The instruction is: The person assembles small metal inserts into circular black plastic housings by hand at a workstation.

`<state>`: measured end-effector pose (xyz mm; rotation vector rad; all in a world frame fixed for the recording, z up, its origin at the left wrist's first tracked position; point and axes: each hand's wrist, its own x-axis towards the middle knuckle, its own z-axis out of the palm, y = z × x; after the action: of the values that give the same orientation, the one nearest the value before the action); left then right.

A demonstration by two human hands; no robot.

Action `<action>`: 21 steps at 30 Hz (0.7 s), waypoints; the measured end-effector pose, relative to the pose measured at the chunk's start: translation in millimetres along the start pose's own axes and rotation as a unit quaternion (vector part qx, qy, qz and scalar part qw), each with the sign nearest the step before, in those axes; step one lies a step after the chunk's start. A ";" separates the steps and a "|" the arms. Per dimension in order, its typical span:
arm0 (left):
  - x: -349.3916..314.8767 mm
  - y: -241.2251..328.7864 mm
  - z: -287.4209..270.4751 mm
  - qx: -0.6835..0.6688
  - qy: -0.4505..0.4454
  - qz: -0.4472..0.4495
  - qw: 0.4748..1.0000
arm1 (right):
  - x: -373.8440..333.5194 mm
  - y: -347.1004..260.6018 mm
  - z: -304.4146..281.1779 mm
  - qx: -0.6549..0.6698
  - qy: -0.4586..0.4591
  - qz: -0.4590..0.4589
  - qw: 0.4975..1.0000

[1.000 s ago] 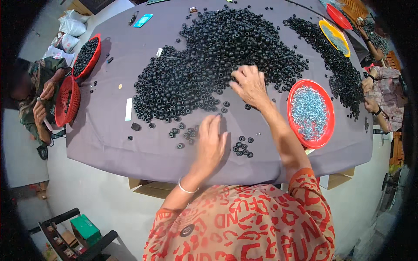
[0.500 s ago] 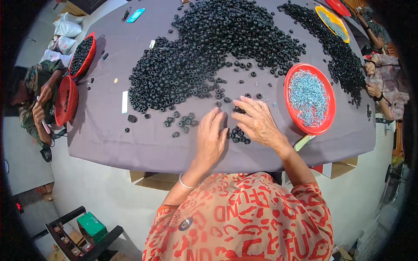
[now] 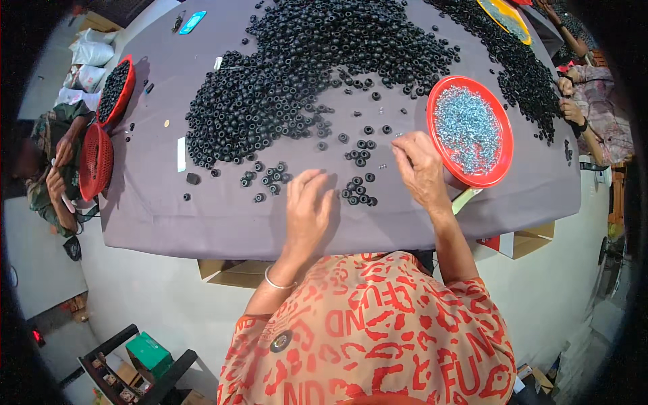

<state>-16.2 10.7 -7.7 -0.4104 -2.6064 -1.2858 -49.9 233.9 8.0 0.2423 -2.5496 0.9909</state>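
My left hand [image 3: 308, 212] hovers over the grey cloth near the table's front edge, its curled fingers apart and nothing seen in them. To its left lies a small group of black ring-shaped pieces [image 3: 273, 177]. My right hand [image 3: 422, 169] is beside the red bowl [image 3: 508, 145] of small silvery-blue metal pieces [image 3: 467, 128]. Its thumb and fingertips are drawn together, with a tiny glint at the tips too small to name. Between my hands sit two small clusters of black rings, a nearer one [image 3: 358, 191] and a farther one [image 3: 360, 154].
A large heap of black rings [image 3: 236, 111] covers the table's middle. Dark pieces [image 3: 523, 81] spread along the right, near another person's hands [image 3: 572, 108]. At left, a person works beside a red basket [image 3: 96, 162]. A pale green handle [image 3: 466, 198] sticks out below the bowl.
My right hand has moved right, off the black rings and towards the bowl. My left hand has drawn back to the left. The clusters between them are now uncovered. The whole view has shifted slightly.
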 end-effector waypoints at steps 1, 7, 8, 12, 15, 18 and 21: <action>3.8 -0.2 0.2 0.004 0.003 -0.001 1.000 | 2.2 -1.6 3.9 0.004 0.000 -0.003 1.000; 33.2 -4.7 16.4 0.028 0.046 0.017 0.998 | 48.5 -16.4 57.0 0.027 -0.045 -0.123 0.991; 34.6 -5.3 18.6 0.032 0.049 0.020 0.998 | 57.6 -21.8 65.3 -0.016 -0.065 -0.146 0.987; 38.0 -10.8 23.3 0.005 0.061 -0.006 0.998 | 72.8 -21.8 89.6 -0.066 -0.132 -0.167 0.975; 35.5 -16.7 20.1 -0.025 0.057 -0.033 0.997 | 62.8 -22.6 79.4 -0.062 -0.226 -0.149 0.961; 33.6 -17.6 21.6 -0.016 0.058 -0.013 0.998 | 39.4 -18.4 62.7 -0.063 -0.188 -0.195 0.961; 32.7 -18.5 23.6 -0.005 0.063 0.008 0.998 | 20.8 -19.6 36.2 -0.063 -0.148 -0.192 0.968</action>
<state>-54.6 23.9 -25.6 -0.3407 -2.4884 -1.2774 -73.7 194.6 4.3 0.8682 -2.6626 0.6820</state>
